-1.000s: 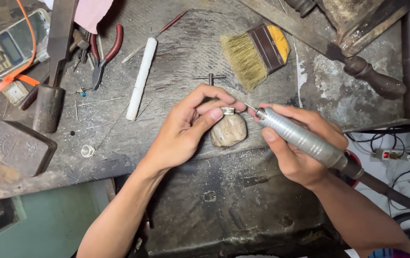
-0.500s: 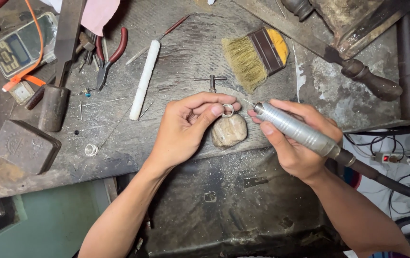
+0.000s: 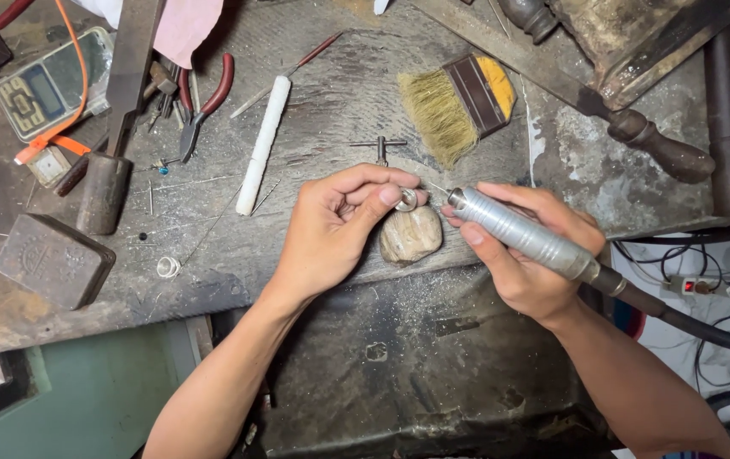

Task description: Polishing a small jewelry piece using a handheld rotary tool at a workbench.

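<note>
In the head view, a worn, scorched grey tabletop (image 3: 322, 110) carries everything, and a rounded tan wooden peg (image 3: 411, 235) jutting at its near edge serves as the landmark. The left hand (image 3: 331, 229) sits just left of that peg, its thumb and fingertips pinched on a small silver metal ring (image 3: 406, 200) resting on the top of the peg. The right hand (image 3: 526, 255) lies just right of the peg, closed in a pen-like grasp around a ribbed silver rotary handpiece (image 3: 522, 238), whose fine tip points at the ring; whether the tip touches it is too small to tell. A thick black flexible shaft (image 3: 705, 327) runs from the handpiece away to the right, off the tabletop edge. Beyond the peg, up and slightly right, lies a flat bristle brush with a brown and yellow handle (image 3: 454, 102). Just above the left hand is a small metal T-shaped key (image 3: 379, 146). Up and left of the peg lies a white cylindrical stick (image 3: 263, 140), then red-handled pliers (image 3: 203, 102), and far left a grey pocket scale (image 3: 46, 85). Left of the peg, near the tabletop edge, sit a small loose wire ring (image 3: 167, 267) and a dark square metal block (image 3: 54, 259).
</note>
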